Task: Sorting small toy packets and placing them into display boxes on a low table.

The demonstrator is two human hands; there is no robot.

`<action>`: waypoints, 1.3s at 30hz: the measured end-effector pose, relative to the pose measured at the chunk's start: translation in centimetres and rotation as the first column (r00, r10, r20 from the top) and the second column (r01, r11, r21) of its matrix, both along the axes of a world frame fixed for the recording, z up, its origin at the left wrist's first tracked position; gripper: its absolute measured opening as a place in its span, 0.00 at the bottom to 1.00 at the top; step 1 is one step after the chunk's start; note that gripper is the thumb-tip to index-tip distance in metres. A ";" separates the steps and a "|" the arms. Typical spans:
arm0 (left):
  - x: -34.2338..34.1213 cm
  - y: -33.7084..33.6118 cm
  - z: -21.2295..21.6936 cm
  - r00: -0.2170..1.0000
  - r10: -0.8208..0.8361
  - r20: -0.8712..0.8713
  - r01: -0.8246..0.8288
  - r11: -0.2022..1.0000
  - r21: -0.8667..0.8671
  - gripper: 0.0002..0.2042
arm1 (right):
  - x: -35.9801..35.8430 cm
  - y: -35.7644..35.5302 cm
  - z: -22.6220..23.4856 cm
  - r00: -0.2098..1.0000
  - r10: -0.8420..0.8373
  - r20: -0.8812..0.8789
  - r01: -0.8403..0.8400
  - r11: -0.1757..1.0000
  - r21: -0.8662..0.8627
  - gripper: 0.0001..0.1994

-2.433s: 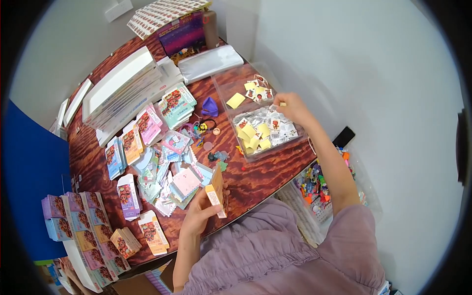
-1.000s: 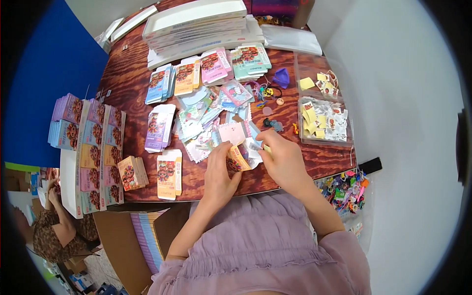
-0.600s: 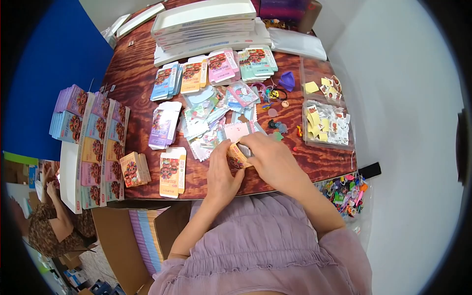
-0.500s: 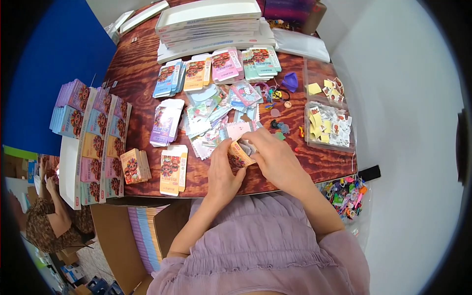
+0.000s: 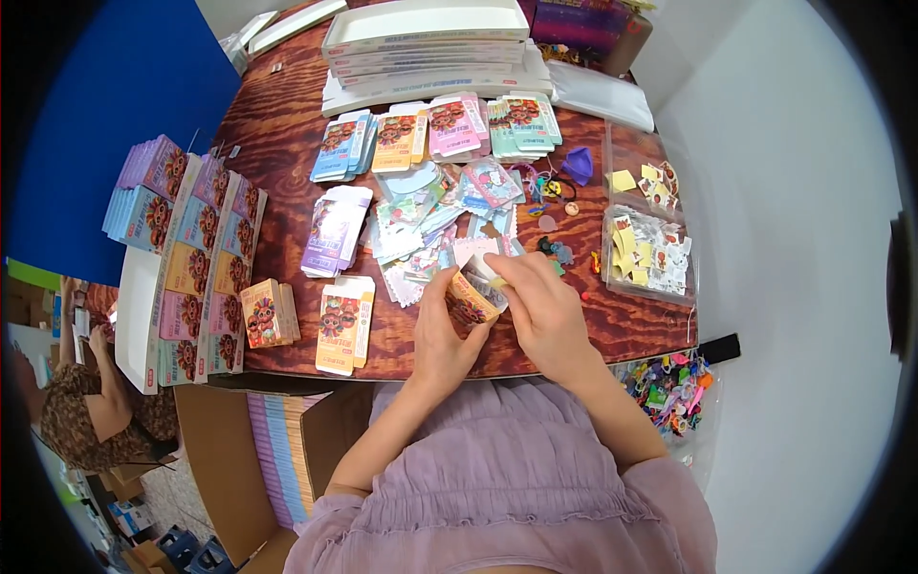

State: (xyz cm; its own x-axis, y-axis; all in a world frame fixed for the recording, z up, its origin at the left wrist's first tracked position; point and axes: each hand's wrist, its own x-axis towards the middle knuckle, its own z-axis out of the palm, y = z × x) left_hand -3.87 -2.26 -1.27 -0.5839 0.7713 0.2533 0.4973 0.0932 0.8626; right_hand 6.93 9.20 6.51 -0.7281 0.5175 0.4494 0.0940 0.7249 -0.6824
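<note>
My left hand is wrapped round a small yellow printed carton and holds it tilted, its mouth up. Over that mouth, the fingers and thumb of my right hand pinch a small white piece; whether it is a flap of the carton or a separate slip I cannot tell. Just beyond both hands lies a loose heap of pastel flat packets. Left of my left hand rest some flat yellow cartons and a small group of folded-up yellow cartons.
Flat carton stacks in blue, pink and purple surround the heap. Filled display trays stand left. White trays are piled at the back. A clear divided box lies right, above a bag of colourful trinkets.
My right hand has shifted slightly right and drawn back from the carton's mouth, where the white piece now shows. My left hand still holds the carton. The whole view has shifted a little.
</note>
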 end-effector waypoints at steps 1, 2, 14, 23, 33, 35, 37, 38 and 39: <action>0.0 0.0 0.0 1.000 0.002 -0.010 -0.002 1.000 0.007 0.38 | 0.0 -0.2 0.2 1.000 0.001 0.000 -0.001 1.000 0.001 0.20; 0.0 0.0 0.0 1.000 0.003 -0.009 -0.003 1.000 0.008 0.38 | 0.0 -0.5 0.6 0.999 -0.026 -0.034 0.025 0.999 -0.034 0.20; -1.7 -1.2 1.5 0.895 -0.331 0.299 0.369 0.926 -0.080 0.36 | 2.1 2.5 0.2 0.957 0.208 0.200 -0.255 0.935 0.247 0.16; -1.2 -0.3 1.0 0.967 -0.179 0.181 0.193 0.979 -0.064 0.37 | 2.8 2.0 -0.1 0.991 0.117 -0.066 -0.132 0.937 -0.324 0.18; 0.4 -0.5 0.9 0.900 -0.141 0.413 0.199 0.975 -0.102 0.32 | 1.2 -0.5 -4.1 0.892 -0.342 -0.296 0.036 0.707 -0.707 0.06; 0.8 -0.7 1.3 0.867 -0.156 0.474 0.202 0.978 -0.049 0.30 | 1.6 0.2 -5.1 0.906 -0.301 -0.296 0.007 0.712 -0.703 0.05; 1.1 -1.0 2.2 0.810 -0.132 0.571 0.127 0.991 0.048 0.31 | 2.0 0.4 -5.4 0.937 -0.247 -0.246 -0.016 0.674 -0.739 0.04; 1.1 -1.0 2.1 0.814 -0.118 0.568 0.114 0.993 0.044 0.31 | 2.1 0.2 -5.1 0.936 -0.256 -0.242 -0.049 0.586 -0.809 0.05; 1.1 -0.9 1.9 0.765 -0.176 0.620 0.139 0.984 0.108 0.32 | 2.3 0.2 -4.7 0.935 -0.263 -0.236 -0.081 0.489 -0.869 0.06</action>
State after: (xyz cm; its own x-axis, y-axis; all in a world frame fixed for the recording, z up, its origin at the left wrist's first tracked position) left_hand -2.81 -3.18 0.67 -0.4986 0.8629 -0.0821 -0.1497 0.0075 0.9887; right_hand 9.22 9.36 1.78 -0.5685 0.8186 -0.0819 -0.2060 -0.2380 -0.9492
